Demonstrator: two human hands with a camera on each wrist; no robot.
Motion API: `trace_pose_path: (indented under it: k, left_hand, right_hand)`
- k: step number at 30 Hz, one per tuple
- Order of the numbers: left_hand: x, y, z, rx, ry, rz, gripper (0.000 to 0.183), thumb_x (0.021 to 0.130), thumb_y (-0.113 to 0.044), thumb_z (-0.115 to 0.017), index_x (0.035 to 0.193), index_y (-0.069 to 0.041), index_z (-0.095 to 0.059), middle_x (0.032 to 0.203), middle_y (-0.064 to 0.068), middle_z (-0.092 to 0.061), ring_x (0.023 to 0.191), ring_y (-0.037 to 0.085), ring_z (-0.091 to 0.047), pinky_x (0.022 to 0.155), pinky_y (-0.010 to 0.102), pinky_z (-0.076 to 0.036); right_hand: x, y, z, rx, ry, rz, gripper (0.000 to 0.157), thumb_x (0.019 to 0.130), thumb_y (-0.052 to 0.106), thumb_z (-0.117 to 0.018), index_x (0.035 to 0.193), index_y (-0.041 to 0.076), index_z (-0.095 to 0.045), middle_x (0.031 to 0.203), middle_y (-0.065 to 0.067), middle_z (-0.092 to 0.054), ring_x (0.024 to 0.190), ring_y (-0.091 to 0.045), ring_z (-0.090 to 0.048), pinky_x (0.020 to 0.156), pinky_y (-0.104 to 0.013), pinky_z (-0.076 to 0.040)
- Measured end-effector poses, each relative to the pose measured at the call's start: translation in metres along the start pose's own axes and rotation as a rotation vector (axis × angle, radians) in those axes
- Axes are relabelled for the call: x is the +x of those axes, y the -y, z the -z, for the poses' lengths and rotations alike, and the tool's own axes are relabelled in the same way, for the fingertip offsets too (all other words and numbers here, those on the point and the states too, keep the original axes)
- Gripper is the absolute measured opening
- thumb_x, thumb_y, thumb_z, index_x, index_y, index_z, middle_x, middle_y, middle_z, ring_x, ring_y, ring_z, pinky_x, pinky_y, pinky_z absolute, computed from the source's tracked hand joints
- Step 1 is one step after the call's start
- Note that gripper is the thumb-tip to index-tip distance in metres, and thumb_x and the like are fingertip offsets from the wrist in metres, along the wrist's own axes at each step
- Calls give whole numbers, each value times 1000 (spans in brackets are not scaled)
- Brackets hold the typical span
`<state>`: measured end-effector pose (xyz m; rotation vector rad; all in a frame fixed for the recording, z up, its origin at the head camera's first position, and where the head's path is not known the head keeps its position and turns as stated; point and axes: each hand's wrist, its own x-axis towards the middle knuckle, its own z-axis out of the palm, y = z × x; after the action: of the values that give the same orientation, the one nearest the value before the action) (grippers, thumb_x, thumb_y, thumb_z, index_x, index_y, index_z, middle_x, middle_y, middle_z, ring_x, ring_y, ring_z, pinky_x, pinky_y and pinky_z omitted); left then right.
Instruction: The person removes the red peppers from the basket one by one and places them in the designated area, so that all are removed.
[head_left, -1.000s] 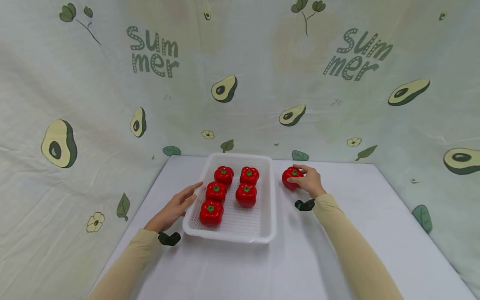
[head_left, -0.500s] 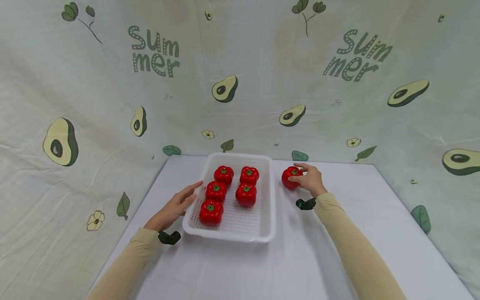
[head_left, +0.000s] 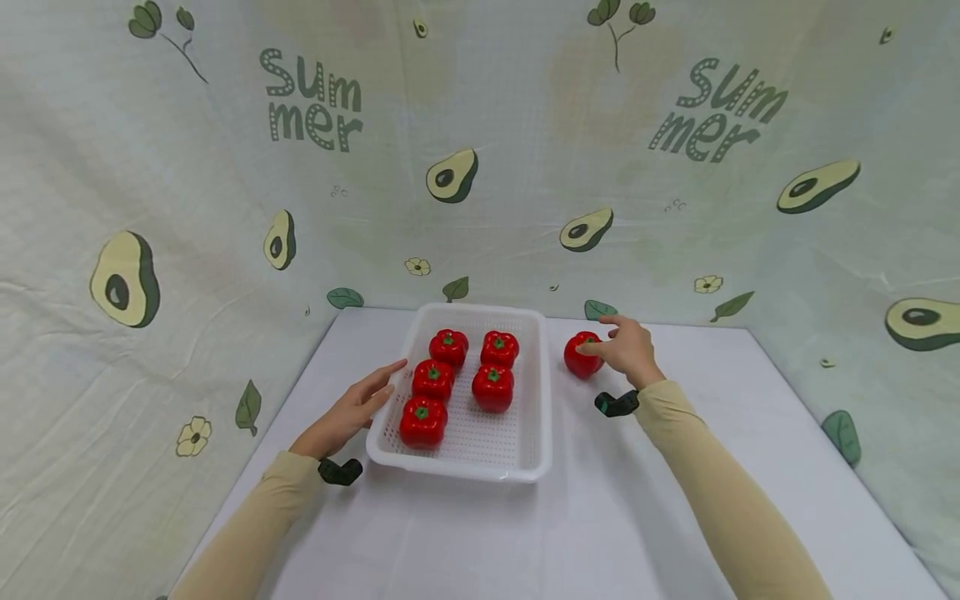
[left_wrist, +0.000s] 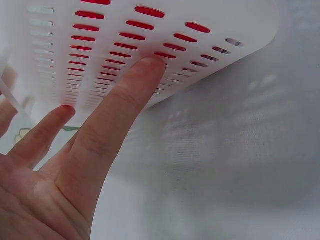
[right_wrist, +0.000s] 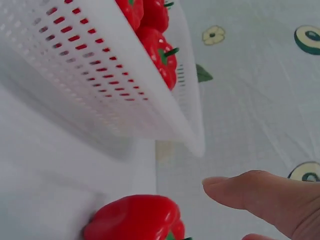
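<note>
A white perforated plastic basket (head_left: 480,460) holds several red bell peppers with green stems, such as the front left pepper (head_left: 423,422). My left hand (head_left: 349,413) lies along the basket's left side. In the left wrist view its fingertips (left_wrist: 150,70) touch the slotted wall. One more red bell pepper (head_left: 578,359) rests on the table right of the basket. My right hand (head_left: 628,352) is beside it, fingers spread. In the right wrist view a gap shows between that lone pepper (right_wrist: 135,219) and the extended digit (right_wrist: 250,187); the other fingers are mostly out of view.
The table (head_left: 420,542) has a white cover. Behind it and at both sides hangs a pale cloth (head_left: 510,100) printed with avocados, leaves and lettering. A dark strap piece (head_left: 617,404) sits at the right wrist, another dark strap piece (head_left: 341,472) at the left.
My right hand has loosened from the lone pepper and drawn slightly up and to the right, its fingers opening. That pepper stays in place. The left hand and basket keep their positions.
</note>
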<state>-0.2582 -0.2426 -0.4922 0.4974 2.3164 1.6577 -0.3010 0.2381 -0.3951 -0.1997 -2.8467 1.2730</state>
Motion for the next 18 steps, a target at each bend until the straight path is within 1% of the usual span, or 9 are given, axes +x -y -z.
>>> trace_pose_path:
  k: [3, 5, 9, 14, 16, 18]
  left_hand:
    - [0, 0, 0, -3, 1, 0, 65, 115, -36, -57, 174, -28, -31, 180, 13, -24, 152, 52, -39, 97, 56, -62]
    - [0, 0, 0, -5, 1, 2, 64, 116, -35, -56, 174, -28, -32, 179, 14, -25, 152, 53, -40, 97, 57, -62]
    - [-1, -1, 0, -4, 3, -2, 64, 116, -35, -55, 174, -27, -31, 179, 15, -24, 152, 53, -39, 98, 58, -61]
    - [-1, 0, -1, -9, 4, -8, 64, 116, -35, -55, 174, -27, -31, 179, 15, -24, 152, 54, -39, 98, 58, -61]
    - [0, 0, -1, -12, 2, -10, 64, 116, -35, -56, 174, -27, -31, 179, 15, -24, 152, 54, -39, 98, 59, -61]
    - [0, 0, -1, -9, 2, -9, 64, 115, -36, -56, 174, -28, -32, 179, 14, -24, 152, 54, -39, 98, 58, -61]
  right_hand:
    - [-7, 12, 3, -16, 14, 27, 79, 96, 25, -83, 161, -2, -47, 155, -37, -48, 135, -54, -50, 102, -61, -59]
    - [-13, 20, 3, -5, 25, 45, 79, 95, 25, -84, 160, -2, -48, 155, -37, -49, 134, -53, -52, 101, -60, -60]
    - [-23, 33, 2, 19, 41, 78, 80, 94, 24, -86, 160, -1, -49, 156, -34, -49, 137, -52, -51, 102, -60, -59]
    - [-34, 44, -2, 47, 47, 122, 81, 93, 24, -88, 160, 2, -50, 156, -31, -51, 141, -51, -50, 104, -61, -58]
    - [-38, 47, -4, 76, 64, 135, 81, 93, 24, -89, 161, 4, -50, 156, -29, -51, 137, -49, -54, 102, -57, -60]
    - [-42, 52, -6, 114, 98, 147, 82, 93, 25, -89, 163, 7, -49, 156, -28, -52, 130, -46, -61, 97, -50, -63]
